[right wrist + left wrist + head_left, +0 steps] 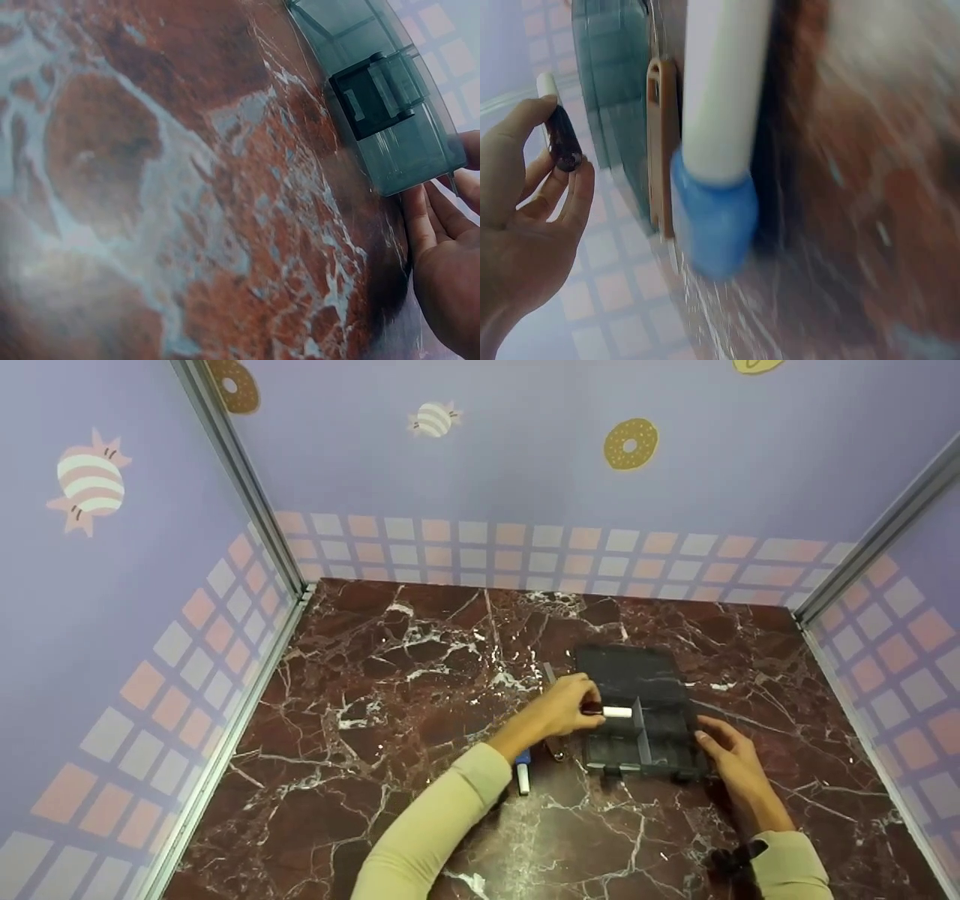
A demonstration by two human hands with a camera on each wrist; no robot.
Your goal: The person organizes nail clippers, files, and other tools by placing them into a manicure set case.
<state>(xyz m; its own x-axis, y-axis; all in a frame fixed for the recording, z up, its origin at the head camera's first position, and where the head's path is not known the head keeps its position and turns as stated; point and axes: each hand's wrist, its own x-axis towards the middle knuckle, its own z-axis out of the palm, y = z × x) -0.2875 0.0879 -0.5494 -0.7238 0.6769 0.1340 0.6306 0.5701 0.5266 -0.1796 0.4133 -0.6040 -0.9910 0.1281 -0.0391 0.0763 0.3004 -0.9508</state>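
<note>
My left hand (571,706) pinches a small bottle (564,141) with a dark red body and a long white cap, like nail polish. In the head view its white cap (617,712) hangs over the left part of a dark see-through compartment box (600,771), whose lid (626,671) lies back, away from me. At the box's right end, my right hand (739,761) holds the wall between thumb and fingers. Under my left forearm lies a blue bottle (523,757) with a white cap; it looms large and blurred in the left wrist view.
A long thin tool (556,746) with a tan, slotted handle lies between the blue bottle and the box. White dividers (641,727) split the box inside. Dark marbled tabletop (390,697) surrounds everything, and patterned walls (487,457) enclose it at the back and sides.
</note>
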